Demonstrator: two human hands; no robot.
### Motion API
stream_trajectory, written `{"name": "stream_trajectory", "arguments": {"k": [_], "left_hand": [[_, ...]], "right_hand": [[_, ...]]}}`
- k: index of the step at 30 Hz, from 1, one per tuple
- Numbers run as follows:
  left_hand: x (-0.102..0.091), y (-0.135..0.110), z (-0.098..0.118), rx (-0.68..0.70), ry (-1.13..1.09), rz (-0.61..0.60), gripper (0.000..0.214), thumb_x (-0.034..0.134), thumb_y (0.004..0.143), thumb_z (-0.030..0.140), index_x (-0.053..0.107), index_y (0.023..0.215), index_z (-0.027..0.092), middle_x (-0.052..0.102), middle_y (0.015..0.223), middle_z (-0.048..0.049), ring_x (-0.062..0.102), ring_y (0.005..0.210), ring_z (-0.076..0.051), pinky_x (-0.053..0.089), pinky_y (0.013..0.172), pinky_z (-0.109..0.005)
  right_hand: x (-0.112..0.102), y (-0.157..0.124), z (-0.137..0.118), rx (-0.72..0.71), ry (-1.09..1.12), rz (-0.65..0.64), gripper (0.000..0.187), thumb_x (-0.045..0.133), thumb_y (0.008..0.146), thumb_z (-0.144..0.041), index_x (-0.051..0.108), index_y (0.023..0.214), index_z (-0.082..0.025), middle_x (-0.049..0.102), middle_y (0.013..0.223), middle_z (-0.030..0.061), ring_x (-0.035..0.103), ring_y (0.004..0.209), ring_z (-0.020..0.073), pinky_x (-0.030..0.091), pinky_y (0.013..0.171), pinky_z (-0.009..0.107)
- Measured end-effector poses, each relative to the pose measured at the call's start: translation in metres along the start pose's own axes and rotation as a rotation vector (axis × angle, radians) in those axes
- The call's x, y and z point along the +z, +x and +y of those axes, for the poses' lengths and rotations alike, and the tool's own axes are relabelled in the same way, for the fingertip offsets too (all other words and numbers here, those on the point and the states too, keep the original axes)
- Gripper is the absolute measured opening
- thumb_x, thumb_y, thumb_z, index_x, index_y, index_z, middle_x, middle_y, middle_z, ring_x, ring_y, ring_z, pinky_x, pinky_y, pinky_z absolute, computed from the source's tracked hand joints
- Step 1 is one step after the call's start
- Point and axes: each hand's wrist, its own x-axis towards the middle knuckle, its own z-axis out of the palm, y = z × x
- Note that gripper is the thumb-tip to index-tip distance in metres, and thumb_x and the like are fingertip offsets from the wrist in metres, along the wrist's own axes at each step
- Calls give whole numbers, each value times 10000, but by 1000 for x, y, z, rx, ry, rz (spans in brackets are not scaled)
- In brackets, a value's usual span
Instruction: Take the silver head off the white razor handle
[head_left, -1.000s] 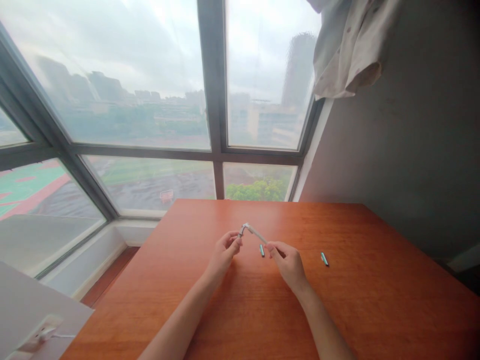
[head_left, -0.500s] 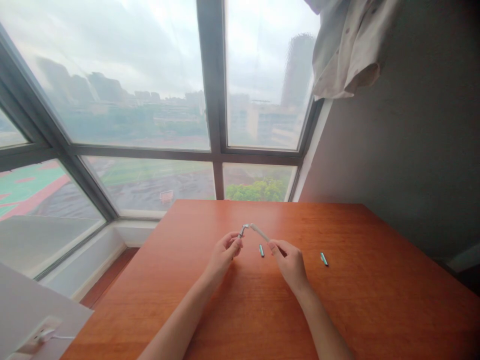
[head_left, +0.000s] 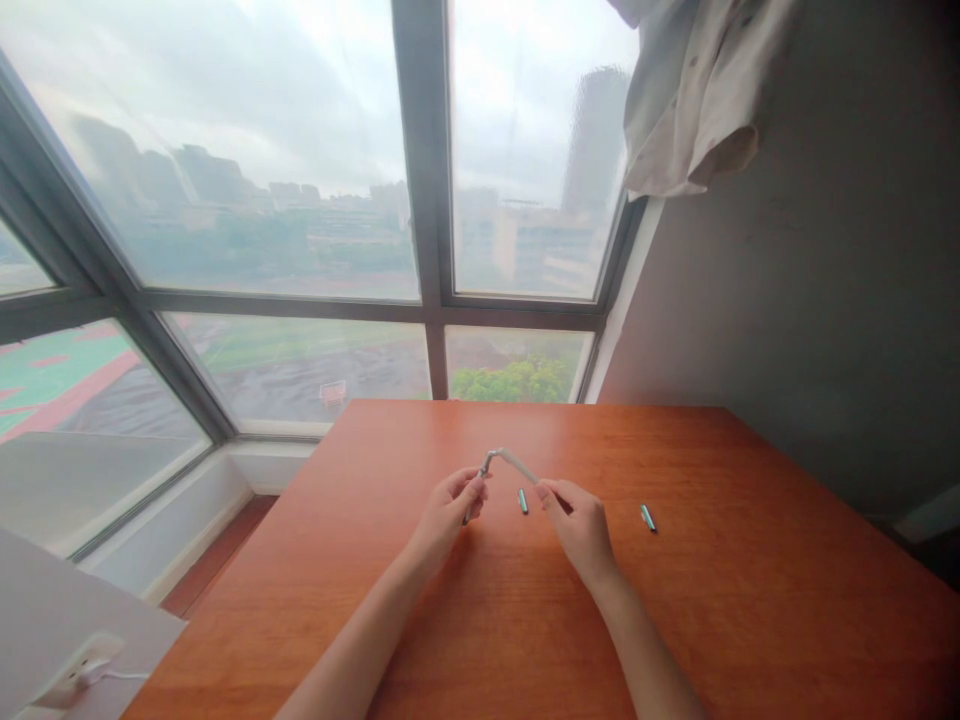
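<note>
My left hand [head_left: 456,497] is closed round a slim silver razor handle [head_left: 486,463], its bent neck pointing up and right. Part of the handle shows below the fingers. My right hand [head_left: 576,520] pinches a slim pale stick [head_left: 519,464], which slants up and left; its exact kind is too small to tell. The tips of the handle and stick meet, or nearly meet, above the table. Between my hands, a small teal-and-dark razor head [head_left: 523,501] lies on the table. A second razor head [head_left: 648,518] lies to the right of my right hand.
The reddish-brown wooden table [head_left: 750,600] stands against large windows with grey frames [head_left: 431,200]. A pale shirt [head_left: 694,110] hangs at the upper right before a grey wall [head_left: 810,300]. A wall socket with a plugged-in cord [head_left: 82,675] is at the lower left.
The tips of the razor handle and the pale stick have come together, where a small gap showed before. My left hand has shifted the handle slightly; both razor heads stay put.
</note>
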Motion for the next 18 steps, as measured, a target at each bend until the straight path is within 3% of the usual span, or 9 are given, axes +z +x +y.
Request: {"name": "stream_trajectory", "arguments": {"k": [18], "left_hand": [[1, -1, 1, -25, 33, -45, 446, 658, 770, 505, 667, 993, 119, 554, 681, -8, 417, 502, -73, 257, 485, -218]], "right_hand": [[1, 0, 1, -34, -1, -13, 387, 450, 923, -445, 714, 828, -178, 683, 723, 50, 609, 658, 174, 438, 612, 241]]}}
